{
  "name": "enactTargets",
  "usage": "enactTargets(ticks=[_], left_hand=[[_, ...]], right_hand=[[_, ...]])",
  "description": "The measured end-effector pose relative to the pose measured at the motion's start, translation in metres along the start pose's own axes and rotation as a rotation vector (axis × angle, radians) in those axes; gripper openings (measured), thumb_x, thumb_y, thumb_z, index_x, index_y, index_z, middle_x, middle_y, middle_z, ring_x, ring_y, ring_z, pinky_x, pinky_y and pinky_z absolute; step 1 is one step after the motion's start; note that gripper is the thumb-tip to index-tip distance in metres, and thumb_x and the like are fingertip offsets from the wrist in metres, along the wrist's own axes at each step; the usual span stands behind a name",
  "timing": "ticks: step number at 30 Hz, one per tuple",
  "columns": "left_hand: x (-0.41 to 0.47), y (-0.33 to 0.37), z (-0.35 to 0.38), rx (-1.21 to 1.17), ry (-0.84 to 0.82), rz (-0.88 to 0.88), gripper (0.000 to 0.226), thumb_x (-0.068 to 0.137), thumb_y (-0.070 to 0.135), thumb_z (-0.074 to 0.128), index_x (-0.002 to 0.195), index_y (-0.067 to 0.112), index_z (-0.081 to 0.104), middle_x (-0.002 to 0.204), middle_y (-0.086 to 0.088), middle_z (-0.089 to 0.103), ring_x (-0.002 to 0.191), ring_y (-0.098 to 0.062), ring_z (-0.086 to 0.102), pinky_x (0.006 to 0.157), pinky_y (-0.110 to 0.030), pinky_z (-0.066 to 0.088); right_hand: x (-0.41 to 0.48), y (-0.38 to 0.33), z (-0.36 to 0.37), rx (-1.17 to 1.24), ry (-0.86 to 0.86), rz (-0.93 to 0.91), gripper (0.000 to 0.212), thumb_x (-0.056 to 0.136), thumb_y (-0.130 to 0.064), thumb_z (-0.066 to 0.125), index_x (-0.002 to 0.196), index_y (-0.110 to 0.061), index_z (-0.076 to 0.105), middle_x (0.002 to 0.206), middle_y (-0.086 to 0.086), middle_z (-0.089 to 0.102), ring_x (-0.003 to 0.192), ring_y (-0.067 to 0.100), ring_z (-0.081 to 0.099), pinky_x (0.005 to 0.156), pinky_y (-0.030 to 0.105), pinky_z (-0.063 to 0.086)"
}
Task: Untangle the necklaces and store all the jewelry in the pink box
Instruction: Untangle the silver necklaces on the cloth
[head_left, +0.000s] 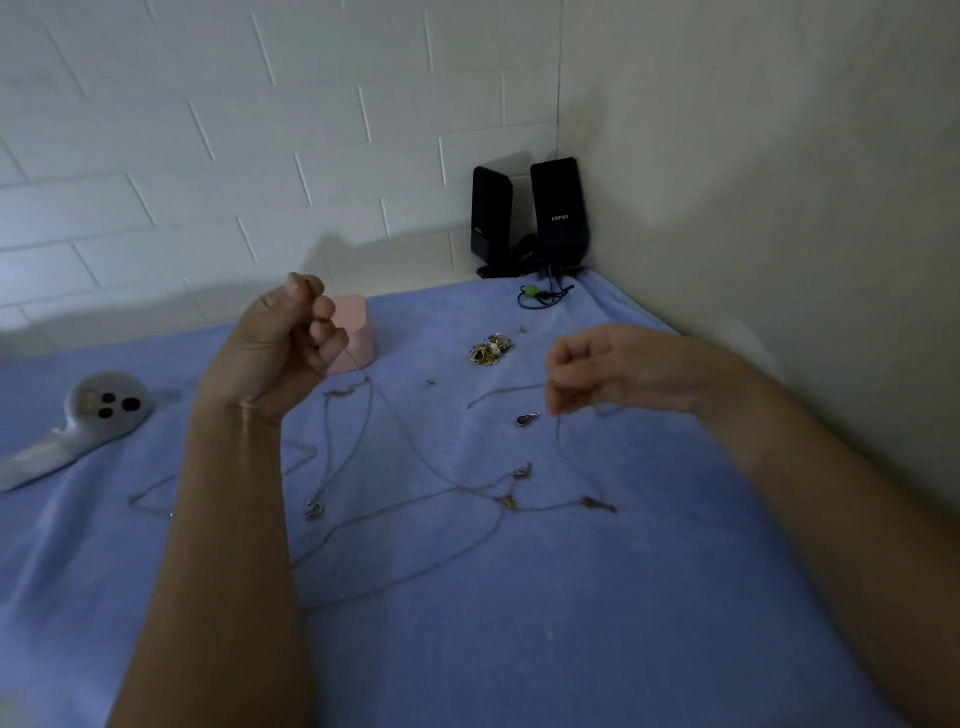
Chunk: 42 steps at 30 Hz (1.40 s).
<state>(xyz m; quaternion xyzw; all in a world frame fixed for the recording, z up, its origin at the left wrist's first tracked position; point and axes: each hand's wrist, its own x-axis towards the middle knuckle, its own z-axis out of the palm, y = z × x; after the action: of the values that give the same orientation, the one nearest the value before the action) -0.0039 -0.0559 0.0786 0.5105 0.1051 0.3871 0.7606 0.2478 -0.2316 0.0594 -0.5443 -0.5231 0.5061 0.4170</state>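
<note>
Several thin necklaces (415, 499) lie crossed and tangled on the blue cloth (519, 623), with small pendants (511, 501) where the chains meet. My left hand (283, 343) is raised with curled fingers, pinching one chain end above the cloth. My right hand (608, 371) pinches another chain that hangs down from its fingertips. The pink box (356, 332) stands behind my left hand, partly hidden by it. A heap of gold jewelry (491, 351) sits at mid-cloth, and a dark drop pendant (527, 419) lies below my right hand.
A grey handheld device (78, 421) lies at the left on the cloth. Two black speakers (530, 218) with cables (543, 293) stand in the far corner. Walls close off the back and the right side.
</note>
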Motion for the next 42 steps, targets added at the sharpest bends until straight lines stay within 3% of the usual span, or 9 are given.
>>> enactTargets(ticks=[4,10,13,16,18,26,34,38,42], left_hand=[[-0.001,0.004,-0.002,-0.048,-0.043,-0.023,0.049,0.025,0.049,0.095,0.054,0.022,0.068,0.047,0.013,0.052,0.038,0.003,0.046,0.049,-0.010,0.049],[0.003,-0.009,0.026,0.246,-0.189,-0.104,0.038,0.044,0.045,0.090,0.064,0.018,0.073,0.053,0.009,0.052,0.042,-0.002,0.043,0.049,-0.015,0.046],[0.000,-0.021,0.048,0.474,-0.248,-0.192,0.003,0.070,0.019,0.078,0.069,0.017,0.076,0.054,0.006,0.053,0.044,-0.004,0.046,0.054,-0.018,0.051],[-0.002,-0.034,0.065,0.578,-0.288,-0.244,0.012,0.079,0.011,0.066,0.076,0.013,0.077,0.056,0.002,0.052,0.047,-0.007,0.045,0.057,-0.018,0.051],[-0.004,-0.038,0.073,0.571,-0.309,-0.266,0.013,0.070,0.019,0.069,0.077,0.013,0.078,0.056,0.000,0.049,0.047,-0.007,0.044,0.057,-0.018,0.050],[0.000,-0.046,0.073,0.515,-0.299,-0.284,0.020,0.068,0.023,0.068,0.082,0.012,0.076,0.064,0.001,0.065,0.053,-0.006,0.057,0.063,-0.019,0.053],[-0.001,-0.038,0.069,0.538,-0.436,-0.311,0.043,0.076,0.016,0.063,0.118,0.022,0.059,0.080,-0.004,0.072,0.063,-0.011,0.061,0.069,-0.022,0.053],[-0.001,-0.038,0.069,0.580,-0.475,-0.285,0.042,0.081,0.017,0.059,0.122,0.021,0.055,0.077,-0.002,0.070,0.066,-0.010,0.057,0.067,-0.021,0.051],[-0.001,-0.040,0.069,0.648,-0.473,-0.256,0.039,0.084,0.016,0.057,0.123,0.017,0.054,0.076,-0.001,0.070,0.070,-0.007,0.060,0.063,-0.019,0.049]], right_hand=[[-0.003,-0.006,-0.004,0.457,0.029,-0.260,0.034,0.051,-0.033,0.092,0.063,-0.015,0.066,0.058,-0.004,0.054,0.057,0.010,0.057,0.061,0.021,0.052],[-0.007,-0.020,0.005,0.315,0.251,-0.397,0.019,0.057,-0.035,0.081,0.067,-0.019,0.076,0.061,-0.007,0.065,0.035,-0.002,0.036,0.036,0.009,0.027],[-0.011,-0.028,0.017,0.003,0.422,-0.405,0.009,0.066,-0.023,0.068,0.071,-0.023,0.077,0.066,-0.005,0.070,0.040,0.001,0.034,0.040,0.011,0.026],[-0.014,-0.032,0.024,-0.278,0.480,-0.461,0.012,0.074,-0.013,0.073,0.080,-0.023,0.074,0.065,-0.011,0.070,0.050,0.006,0.047,0.051,0.010,0.038],[-0.014,-0.032,0.025,-0.387,0.492,-0.484,0.014,0.079,-0.008,0.072,0.082,-0.021,0.073,0.053,-0.015,0.060,0.045,0.004,0.035,0.047,0.011,0.032],[-0.017,-0.032,0.024,-0.409,0.486,-0.525,0.013,0.077,-0.005,0.074,0.085,-0.009,0.065,0.083,0.001,0.073,0.043,0.003,0.029,0.045,0.012,0.031],[-0.016,-0.032,0.024,-0.472,0.457,-0.373,0.019,0.075,-0.009,0.074,0.089,-0.024,0.073,0.051,-0.022,0.058,0.042,0.003,0.036,0.047,0.009,0.030],[-0.012,-0.028,0.028,-0.382,0.311,-0.248,0.025,0.074,-0.009,0.073,0.092,-0.025,0.074,0.068,-0.011,0.071,0.057,-0.006,0.056,0.062,0.006,0.043],[-0.009,-0.027,0.036,-0.349,0.283,-0.200,0.026,0.077,-0.003,0.071,0.096,-0.021,0.071,0.062,-0.021,0.067,0.061,-0.011,0.058,0.062,0.002,0.041]])
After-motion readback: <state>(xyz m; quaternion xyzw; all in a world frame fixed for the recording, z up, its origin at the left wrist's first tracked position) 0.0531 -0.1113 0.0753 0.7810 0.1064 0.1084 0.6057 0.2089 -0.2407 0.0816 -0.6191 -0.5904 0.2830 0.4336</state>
